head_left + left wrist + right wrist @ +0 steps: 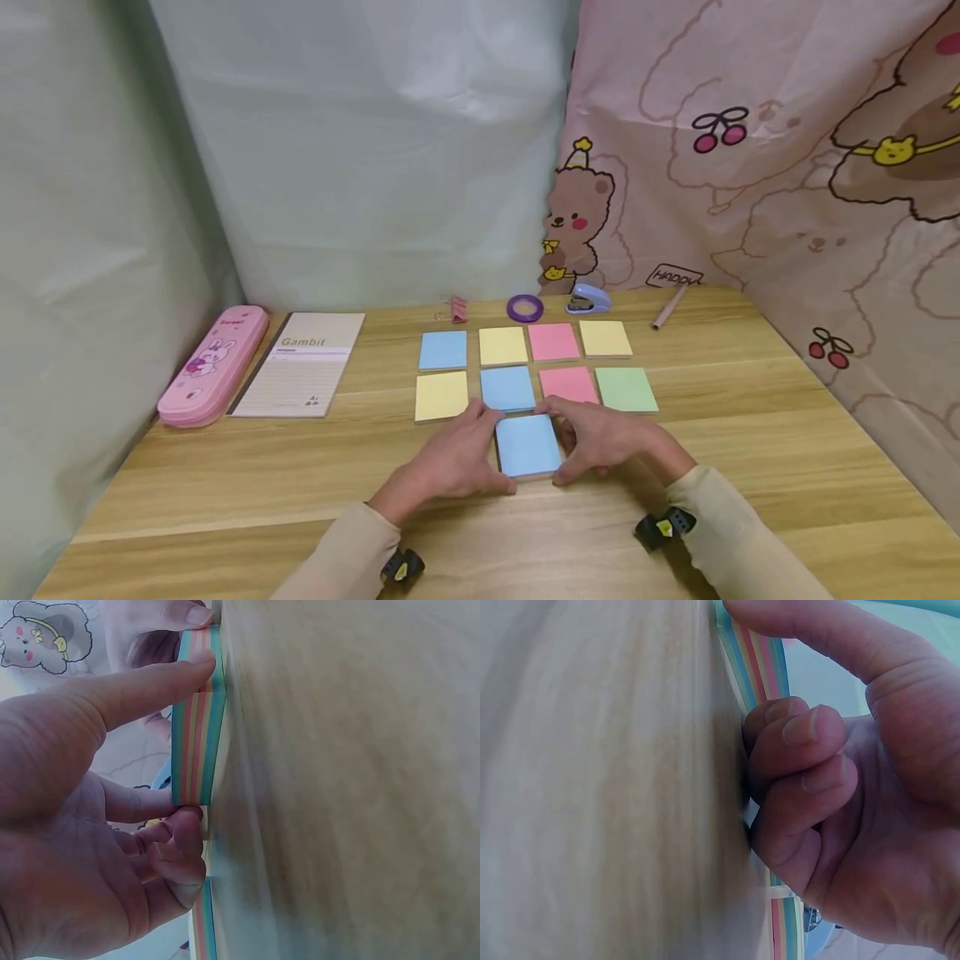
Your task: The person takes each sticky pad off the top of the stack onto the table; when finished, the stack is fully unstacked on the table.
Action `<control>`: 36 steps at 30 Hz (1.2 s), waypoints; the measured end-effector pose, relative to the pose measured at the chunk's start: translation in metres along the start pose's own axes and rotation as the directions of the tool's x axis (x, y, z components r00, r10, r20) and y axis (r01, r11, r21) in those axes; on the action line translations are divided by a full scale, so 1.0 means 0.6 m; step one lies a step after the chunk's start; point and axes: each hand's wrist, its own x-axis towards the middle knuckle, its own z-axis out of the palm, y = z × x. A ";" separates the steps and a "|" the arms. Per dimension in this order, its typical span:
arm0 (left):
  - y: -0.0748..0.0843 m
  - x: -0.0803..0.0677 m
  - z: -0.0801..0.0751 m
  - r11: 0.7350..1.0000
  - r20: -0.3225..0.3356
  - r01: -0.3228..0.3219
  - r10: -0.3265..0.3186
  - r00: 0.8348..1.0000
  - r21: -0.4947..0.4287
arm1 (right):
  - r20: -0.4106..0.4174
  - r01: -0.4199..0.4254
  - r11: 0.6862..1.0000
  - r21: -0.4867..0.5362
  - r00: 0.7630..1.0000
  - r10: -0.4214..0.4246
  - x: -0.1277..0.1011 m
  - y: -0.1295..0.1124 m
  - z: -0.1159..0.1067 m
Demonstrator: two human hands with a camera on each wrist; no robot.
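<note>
A thick sticky note pad (528,446) with a blue top sits between both hands near the middle of the table. My left hand (457,454) grips its left side, thumb at the near corner and fingers at the far one. Opposite it, my right hand (607,437) holds the right side the same way, its other fingers curled under the palm. The left wrist view shows the pad's striped edge (199,750) in several colours, close to the table. Just beyond lie a blue pad (507,389), a yellow pad (441,396), a pink pad (567,384) and a green pad (626,390).
A farther row holds blue, yellow and pink pads (553,342). Behind it are a pink binder clip (459,311), purple tape roll (525,308), stapler (588,298) and pen (670,307). Leftward lie a notebook (303,367) and pink pencil case (213,367). Curtains border the table.
</note>
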 end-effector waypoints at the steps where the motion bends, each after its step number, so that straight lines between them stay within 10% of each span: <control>1: 0.000 0.000 0.001 1.000 0.000 0.002 -0.002 1.000 0.004 | 0.001 0.002 1.000 0.001 1.000 -0.002 0.000 0.000 0.000; 23: -0.008 -0.015 0.001 0.998 -0.014 0.034 -0.035 0.999 -0.055 | 0.011 0.001 0.999 -0.052 1.000 -0.001 0.006 -0.003 0.001; 36: -0.039 -0.066 -0.037 0.997 -0.072 0.078 -0.079 0.994 -0.023 | 0.006 0.009 0.998 -0.068 1.000 -0.009 -0.004 -0.005 0.001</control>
